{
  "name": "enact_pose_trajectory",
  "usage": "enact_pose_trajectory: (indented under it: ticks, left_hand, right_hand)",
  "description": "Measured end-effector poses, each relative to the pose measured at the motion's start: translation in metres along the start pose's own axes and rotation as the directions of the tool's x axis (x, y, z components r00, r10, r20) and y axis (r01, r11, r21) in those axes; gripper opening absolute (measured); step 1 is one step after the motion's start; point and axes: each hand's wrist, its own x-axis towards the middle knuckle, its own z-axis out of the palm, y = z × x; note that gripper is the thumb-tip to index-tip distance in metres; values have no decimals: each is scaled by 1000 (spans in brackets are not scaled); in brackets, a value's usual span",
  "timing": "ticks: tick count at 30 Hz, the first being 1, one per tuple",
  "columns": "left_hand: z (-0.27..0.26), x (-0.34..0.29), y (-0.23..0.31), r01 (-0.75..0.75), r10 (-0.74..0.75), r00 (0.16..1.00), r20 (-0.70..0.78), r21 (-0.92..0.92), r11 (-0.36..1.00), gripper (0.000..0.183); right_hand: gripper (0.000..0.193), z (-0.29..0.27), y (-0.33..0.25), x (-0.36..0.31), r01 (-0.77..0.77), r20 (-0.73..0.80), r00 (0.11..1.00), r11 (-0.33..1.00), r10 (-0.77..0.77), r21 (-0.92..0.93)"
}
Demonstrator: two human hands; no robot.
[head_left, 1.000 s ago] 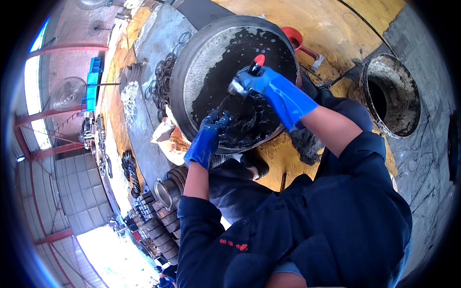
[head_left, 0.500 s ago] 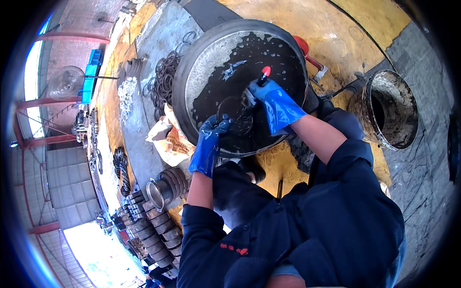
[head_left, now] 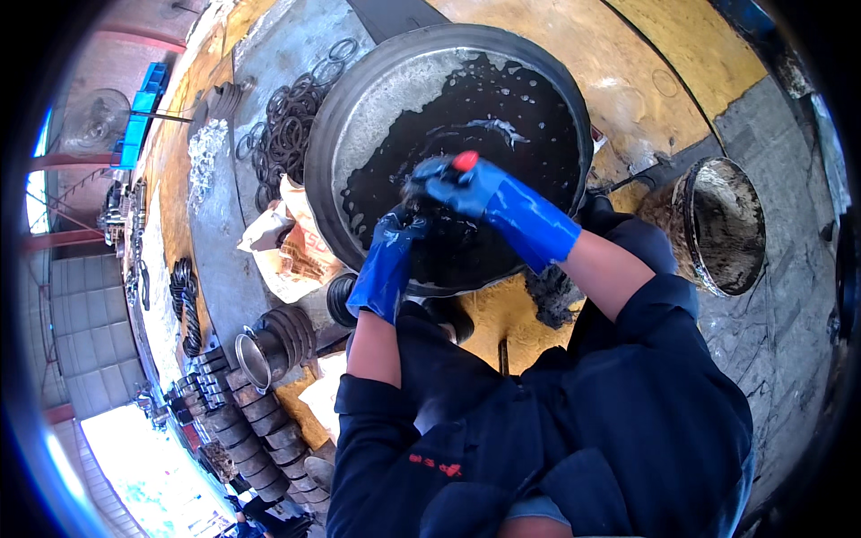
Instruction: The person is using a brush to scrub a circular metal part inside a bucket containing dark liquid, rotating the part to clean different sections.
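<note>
Both blue-gloved hands, left hand point(head_left: 387, 260) and right hand point(head_left: 457, 184), grip a small dark, oil-slick part point(head_left: 420, 208) over the round metal basin point(head_left: 359, 108) of black liquid; it looks slippery, needing firm wrapped fingers.

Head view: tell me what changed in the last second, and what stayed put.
The right hand, gripping a red-tipped tool, drew back from the far part of the basin toward the near rim, closing on the left hand. The left hand kept its hold on a dark part in the black liquid. Nothing was let go. Basin, bucket and metal rings stayed put.
</note>
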Motion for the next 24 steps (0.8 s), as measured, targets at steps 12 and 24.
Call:
enact_pose_trajectory:
  ticks: [12,24]
  left_hand:
    - [13,0,0,68,-76,996,-42,-162,984,29]
    - [2,-23,6,130,-147,989,-6,-436,891,36]
  right_hand:
    - [24,-54,35,-3,-414,-463,786,905,410,98]
    - [31,-4,-6,-22,-369,46,928,895,370,249]
